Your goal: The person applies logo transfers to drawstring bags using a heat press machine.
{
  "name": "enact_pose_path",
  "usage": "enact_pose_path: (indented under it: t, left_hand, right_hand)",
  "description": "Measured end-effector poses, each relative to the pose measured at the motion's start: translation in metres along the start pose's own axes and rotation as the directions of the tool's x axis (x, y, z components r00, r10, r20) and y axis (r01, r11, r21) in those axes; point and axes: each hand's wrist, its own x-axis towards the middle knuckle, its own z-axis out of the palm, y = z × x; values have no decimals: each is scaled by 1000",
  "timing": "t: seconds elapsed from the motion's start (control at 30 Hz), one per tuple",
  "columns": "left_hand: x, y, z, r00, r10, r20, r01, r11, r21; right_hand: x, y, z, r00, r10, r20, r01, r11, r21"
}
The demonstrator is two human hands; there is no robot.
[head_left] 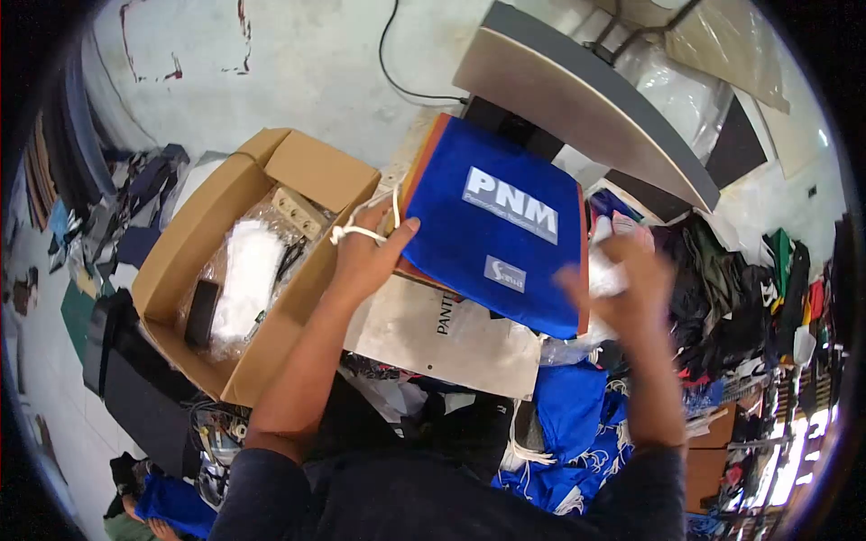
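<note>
A blue drawstring bag printed with "PNM" in white lies face up in front of me. An orange-brown border shows along its left and right sides. At its left edge my left hand grips it, thumb on top and fingers beneath, next to the knotted white cord. Motion blurs my right hand, which is over the bag's right edge; its fingers are smeared. Under the bag is a pale board with dark lettering.
To the left stands an open cardboard box holding a white bundle and a power strip. A large grey-edged heat press plate overhangs at upper right. Blue bags with white cords lie below right; heaped clothes are beyond.
</note>
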Motion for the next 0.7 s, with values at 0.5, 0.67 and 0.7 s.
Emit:
enact_pose_path:
  t: [0.5, 0.67, 0.7]
  left_hand:
    - [91, 78, 22, 762, -98, 641, -46, 978, 203]
    - [114, 60, 39, 594, -111, 797, -49, 984, 173]
    - [111, 67, 38, 671, -192, 716, -31, 958, 286]
  right_hand:
    - [-193, 94, 48, 714, 656, 243, -693, 712, 114]
    - [-168, 153, 47, 646, 763, 29, -763, 646, -20]
    - [-173, 173, 62, 612, 790, 13, -788, 609, 85]
